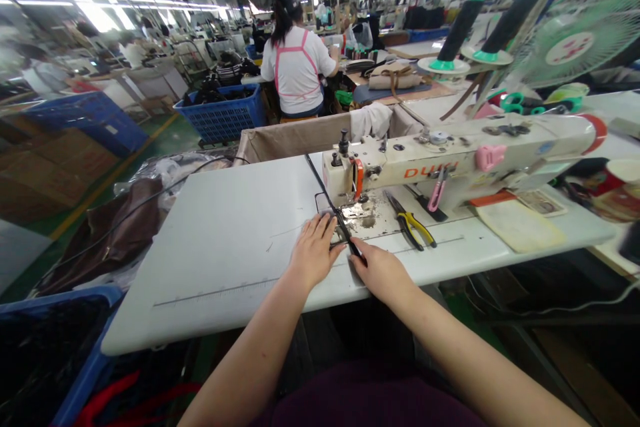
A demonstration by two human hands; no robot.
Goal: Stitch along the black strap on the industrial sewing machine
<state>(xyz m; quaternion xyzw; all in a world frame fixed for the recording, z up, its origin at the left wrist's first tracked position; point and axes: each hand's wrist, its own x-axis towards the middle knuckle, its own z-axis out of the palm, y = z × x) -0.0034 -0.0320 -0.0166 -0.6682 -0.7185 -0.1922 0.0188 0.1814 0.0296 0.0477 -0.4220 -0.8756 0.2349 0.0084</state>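
A thin black strip (pixel 321 181) runs over the white table (pixel 225 227), passing just left of the sewing machine's (pixel 395 163) needle area. My left hand (pixel 314 250) lies palm down with its fingers spread, its fingertips beside the strip near the metal plate. On the strip's near end, close to the table's front edge, my right hand (pixel 376 268) is closed, thumb and fingers gripping it. Yellow-handled pliers (pixel 411 221) rest on the machine bed to the right of my hands.
Behind the table is a beige fabric-lined bin (pixel 295 139). A blue crate (pixel 225 113) and a seated person (pixel 297 67) are farther back. At the right are thread cones (pixel 463 27), a fan (pixel 575 47) and a yellow cloth (pixel 520 221). Another blue crate (pixel 95 353) stands at lower left.
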